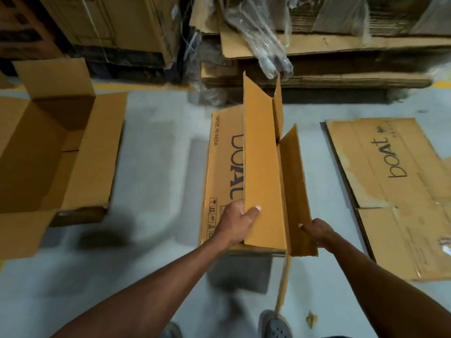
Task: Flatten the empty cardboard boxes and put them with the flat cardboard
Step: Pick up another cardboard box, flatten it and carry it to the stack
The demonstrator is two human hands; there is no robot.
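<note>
So we're standing over the box (pixel 227 172) right now, holding it up off the grey floor (pixel 156 147) in front of us, long axis running straight away from us toward the pallet stack (pixel 341 69) at the back. Our left hand (pixel 238 222) is pinching the near end of the tall left flap (pixel 262 167), thumb on the inside face and the other fingers wrapped behind it. Our right hand (pixel 314 231) is gripping the near end of the right flap (pixel 296 191), fingers curled round its edge, though we can't really see how tight that grip is. Both hands are sitting at the end closest to us, so the far end is hanging free.

The bit that matters: the flat cardboard (pixel 400 191) is lying on the floor off to our right, just beside the box, its long side running roughly the same way. So the right hand is the nearer one for the drop. We're guessing the box needs squashing sideways first, since it's looking only half collapsed. Another open box (pixel 56 152) is waiting on our left, not yet flattened.
</note>
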